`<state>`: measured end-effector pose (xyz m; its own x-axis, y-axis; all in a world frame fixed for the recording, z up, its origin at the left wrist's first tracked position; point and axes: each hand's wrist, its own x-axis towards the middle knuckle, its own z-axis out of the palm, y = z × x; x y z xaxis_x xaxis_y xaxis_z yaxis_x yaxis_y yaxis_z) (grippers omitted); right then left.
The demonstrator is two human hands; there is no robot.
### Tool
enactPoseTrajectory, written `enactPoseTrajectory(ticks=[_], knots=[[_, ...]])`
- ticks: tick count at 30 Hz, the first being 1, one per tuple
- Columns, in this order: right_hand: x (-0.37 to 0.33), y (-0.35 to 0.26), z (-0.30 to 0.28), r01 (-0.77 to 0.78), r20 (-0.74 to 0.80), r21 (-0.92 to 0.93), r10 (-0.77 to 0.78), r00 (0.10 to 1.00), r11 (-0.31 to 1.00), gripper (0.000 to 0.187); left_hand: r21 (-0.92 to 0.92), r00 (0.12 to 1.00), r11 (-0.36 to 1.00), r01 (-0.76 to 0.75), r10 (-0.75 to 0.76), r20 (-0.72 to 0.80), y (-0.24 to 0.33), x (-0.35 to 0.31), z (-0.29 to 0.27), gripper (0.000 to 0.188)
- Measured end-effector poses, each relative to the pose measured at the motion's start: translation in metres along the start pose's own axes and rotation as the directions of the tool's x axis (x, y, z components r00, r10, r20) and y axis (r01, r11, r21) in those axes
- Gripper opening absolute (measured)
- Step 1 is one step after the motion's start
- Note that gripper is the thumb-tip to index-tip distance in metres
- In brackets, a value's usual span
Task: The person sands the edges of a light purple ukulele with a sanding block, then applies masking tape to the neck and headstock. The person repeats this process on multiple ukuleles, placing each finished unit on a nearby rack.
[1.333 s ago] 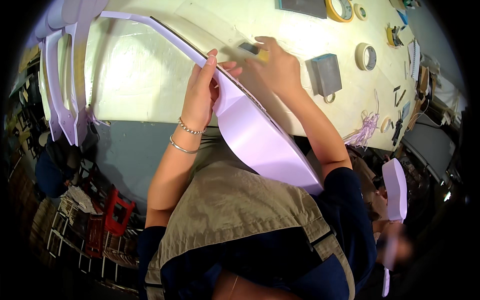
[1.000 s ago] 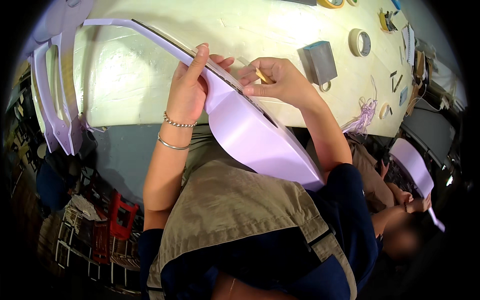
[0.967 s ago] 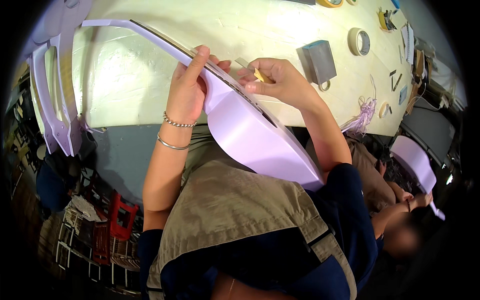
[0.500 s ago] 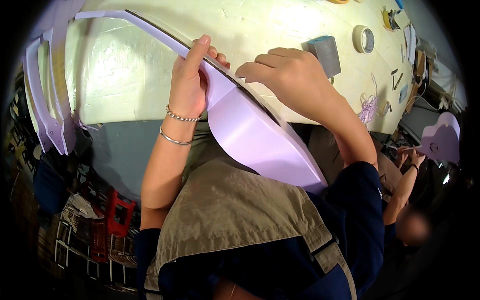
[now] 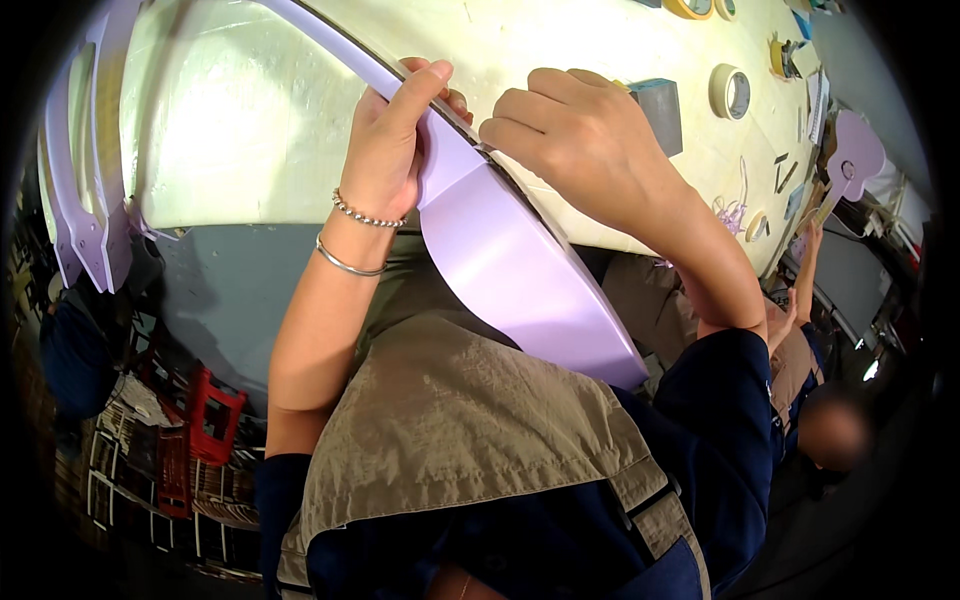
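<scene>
A small lilac guitar [image 5: 520, 260] rests on its side against my apron, its glossy side toward me and its neck slanting up to the far left. My left hand [image 5: 395, 135] is wrapped round the neck close to the body, thumb along the near side. My right hand [image 5: 575, 135] is closed, with its fingertips pinched together at the dark fretboard edge near where neck and body join. Whatever may be between those fingertips is hidden. The guitar's front faces away from me, and the headstock runs out of the picture.
Lilac guitar necks [image 5: 95, 180] stand at the table's left end. On the pale table [image 5: 250, 130] lie a grey block [image 5: 657, 115], a tape roll [image 5: 730, 92] and lilac string [image 5: 733, 215]. A co-worker at right holds another lilac guitar [image 5: 855, 155]. A red stool [image 5: 213, 415] stands lower left.
My right fingers have curled in tighter and come against the fretboard edge. My left hand sits slightly nearer the body. The co-worker's guitar has moved farther away, and the view has shifted a little.
</scene>
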<state>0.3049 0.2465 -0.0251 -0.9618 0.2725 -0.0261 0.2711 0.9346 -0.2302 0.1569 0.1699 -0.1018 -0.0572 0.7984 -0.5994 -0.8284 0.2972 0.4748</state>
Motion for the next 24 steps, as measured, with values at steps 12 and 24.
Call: enactPoseTrajectory(ticks=[12, 24], knots=[[0.005, -0.002, -0.005, -0.034, 0.044, 0.027, 0.033, 0.998, 0.999, 0.013, 0.003, 1.0, 1.0, -0.013, 0.013, 0.013, 0.0, 0.001, -0.002, 0.027], [0.002, -0.002, -0.009, -0.057, 0.106, 0.06, 0.051, 0.993, 0.997, 0.012, -0.009, 1.0, 1.0, -0.003, 0.003, 0.009, -0.001, 0.002, -0.003, 0.028]])
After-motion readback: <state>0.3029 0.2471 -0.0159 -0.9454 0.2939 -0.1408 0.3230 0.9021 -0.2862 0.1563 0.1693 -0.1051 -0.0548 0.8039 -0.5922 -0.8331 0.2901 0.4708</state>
